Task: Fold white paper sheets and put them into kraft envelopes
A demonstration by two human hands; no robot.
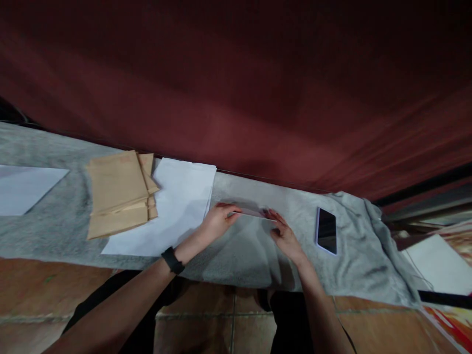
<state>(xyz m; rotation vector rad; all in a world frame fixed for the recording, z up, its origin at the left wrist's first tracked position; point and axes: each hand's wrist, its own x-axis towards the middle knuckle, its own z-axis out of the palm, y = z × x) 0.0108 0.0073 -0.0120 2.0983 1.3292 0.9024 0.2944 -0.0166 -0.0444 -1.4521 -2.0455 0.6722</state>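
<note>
Small paper strip lies w/ long axis left-right on the grey-cloth desk, btwn both grips: left hand pinches its left end, right hand its right.

Dim, warm light is falling from above, leaving the red curtain smeared with motion blur. The white paper is glowing brightest. Soft shadows are pooling under both hands, and the edges are bending noticeably.
</note>
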